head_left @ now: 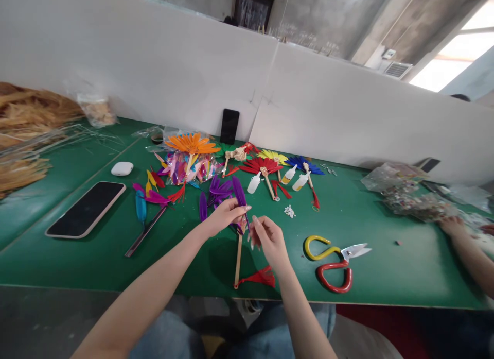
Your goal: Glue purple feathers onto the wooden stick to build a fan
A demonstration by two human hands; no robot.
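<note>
Between the thumb and fingers of my left hand (227,216) is a purple feather (238,190), its tip pointing up. My right hand (269,239) is closed in a pinch at the lower end of the same feather, where the thin quill runs down. Just beneath both hands lies a small fan with a flat wooden handle (238,261); its upper part is mostly hidden by my fingers. From the handle's bottom end a red tassel (260,277) spreads to the right. More loose purple feathers (219,190) lie behind my left hand.
Scissors (339,261) lie open at the right. Beyond my hands are white beads (289,211), glue bottles (253,183), a red feather fan (262,166) and an orange one (192,143). A phone (87,209) rests at left. Another person's hand (452,225) is at far right.
</note>
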